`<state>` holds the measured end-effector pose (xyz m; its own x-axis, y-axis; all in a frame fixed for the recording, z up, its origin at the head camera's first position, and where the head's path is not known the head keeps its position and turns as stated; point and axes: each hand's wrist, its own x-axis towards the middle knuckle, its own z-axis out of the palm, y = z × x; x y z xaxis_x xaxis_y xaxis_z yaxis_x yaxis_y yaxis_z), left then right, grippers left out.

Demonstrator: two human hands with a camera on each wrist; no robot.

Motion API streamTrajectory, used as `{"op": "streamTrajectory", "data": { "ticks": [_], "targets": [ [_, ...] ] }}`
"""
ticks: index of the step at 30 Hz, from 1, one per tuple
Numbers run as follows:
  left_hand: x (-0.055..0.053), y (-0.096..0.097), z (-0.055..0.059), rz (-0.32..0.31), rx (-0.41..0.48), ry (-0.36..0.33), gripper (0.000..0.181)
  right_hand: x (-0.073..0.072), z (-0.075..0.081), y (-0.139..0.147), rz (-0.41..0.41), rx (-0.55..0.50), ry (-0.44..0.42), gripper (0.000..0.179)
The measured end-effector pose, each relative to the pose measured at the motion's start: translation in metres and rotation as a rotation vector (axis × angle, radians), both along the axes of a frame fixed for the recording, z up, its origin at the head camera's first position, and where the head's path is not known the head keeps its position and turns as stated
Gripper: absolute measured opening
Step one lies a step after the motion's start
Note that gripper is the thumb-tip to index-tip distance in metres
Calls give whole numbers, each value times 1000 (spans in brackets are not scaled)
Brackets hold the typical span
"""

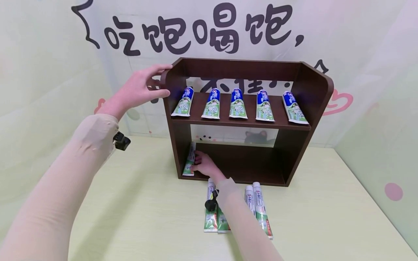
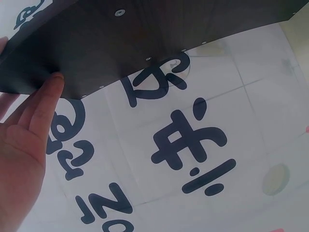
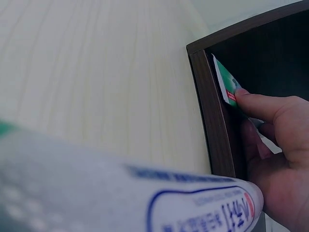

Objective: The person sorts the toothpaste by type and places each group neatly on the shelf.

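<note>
My left hand holds the left side panel of a dark brown two-tier shelf near its upper corner. A fingertip presses the panel's outer face in the left wrist view. On the lower tier, at the far left, my right hand pinches a white and green toothpaste tube. That tube lies along the inside of the left panel, its green end toward the front edge. In the right wrist view, the thumb rests on the tube's green part; the rest is mostly hidden by the hand.
Several blue and green toothpaste tubes lie spaced in a row on the upper tier. More white and green tubes lie on the pale table before the shelf, partly under my right forearm. A printed wall sheet stands behind.
</note>
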<state>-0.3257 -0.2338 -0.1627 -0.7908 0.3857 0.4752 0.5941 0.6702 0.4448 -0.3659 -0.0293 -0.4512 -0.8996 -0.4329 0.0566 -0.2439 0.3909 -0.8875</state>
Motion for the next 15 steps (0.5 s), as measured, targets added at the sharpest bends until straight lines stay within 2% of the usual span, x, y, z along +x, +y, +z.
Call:
{"op": "streamTrajectory", "data": {
  "ticks": [15],
  "targets": [
    [-1, 0, 1, 7, 1, -2, 70, 0, 1, 1, 6, 2, 4, 70]
  ]
}}
